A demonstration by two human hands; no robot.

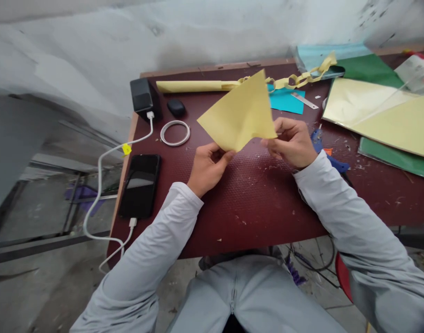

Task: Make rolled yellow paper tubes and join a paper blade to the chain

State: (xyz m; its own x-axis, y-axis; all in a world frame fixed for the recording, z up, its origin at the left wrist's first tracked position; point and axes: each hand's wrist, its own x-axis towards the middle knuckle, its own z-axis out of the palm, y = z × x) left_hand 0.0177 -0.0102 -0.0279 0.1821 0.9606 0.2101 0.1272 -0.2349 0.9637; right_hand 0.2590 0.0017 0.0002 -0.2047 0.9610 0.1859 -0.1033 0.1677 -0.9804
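Note:
A sheet of yellow paper (242, 113) is held up above the dark red table, tilted, with a slight bend along its lower edge. My left hand (210, 167) pinches its lower corner between thumb and fingers. At the lower right corner, my right hand (292, 142) grips the same sheet with thumb and fingertips. Behind it lies a rolled yellow paper tube (191, 86), and a yellow paper chain (304, 78) stretches to the right. A blue paper piece (284, 99) with a metal blade (304, 100) on it rests beyond my right hand.
At the left are a black power adapter (142, 97), a small black case (176, 108), a white tape ring (175, 133) and a phone (139, 185) on a white cable (100, 178). Packs of yellow paper (381, 108) lie right. A blue tool (336, 164) sits beside my right wrist.

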